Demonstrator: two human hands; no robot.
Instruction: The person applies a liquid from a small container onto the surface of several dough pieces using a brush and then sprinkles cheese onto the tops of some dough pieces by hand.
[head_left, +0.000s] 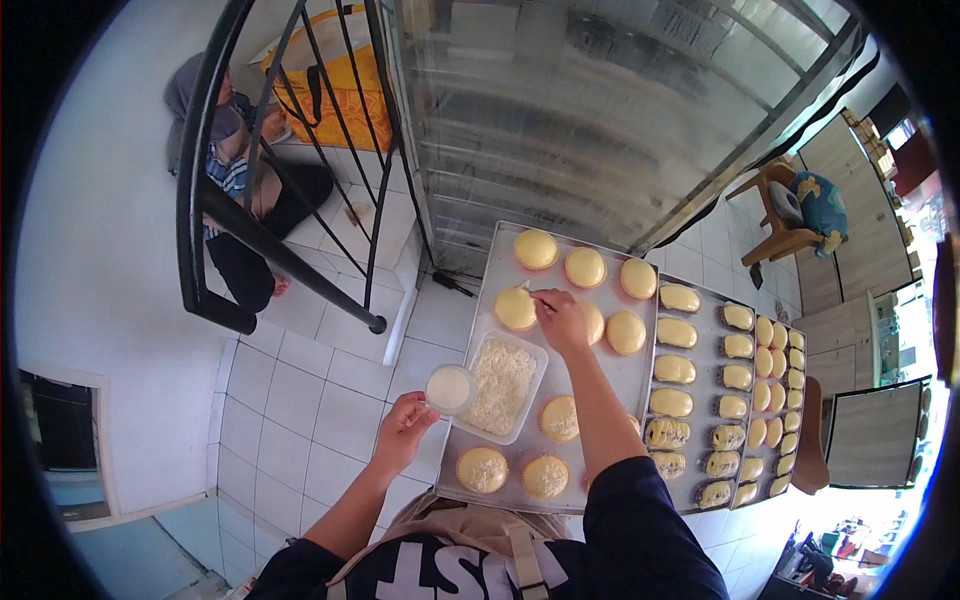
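My left hand (403, 429) grips a small clear cup (450, 390) of whitish liquid beside the tray's left edge. In my right hand (562, 319) is a small brush-like tool (528, 287), its pale tip at the upper edge of a round yellow bun (514, 308) in a paper case. A clear plastic tub (499, 386) of pale shreds, probably grated cheese, rests on the metal baking tray (480, 307) between my hands. Smooth round buns (535, 250) fill the far rows; nearer ones (482, 470) carry shreds on top. My right forearm partly hides some buns.
To the right, more trays (701, 352) hold oblong glazed buns, some striped. A tall rack with a clear plastic cover (540, 135) stands ahead. A black metal railing (289, 259) is at left, with a seated person (232, 172) and a yellow bag (337, 97) behind it. A brown chair (784, 251) stands farther right.
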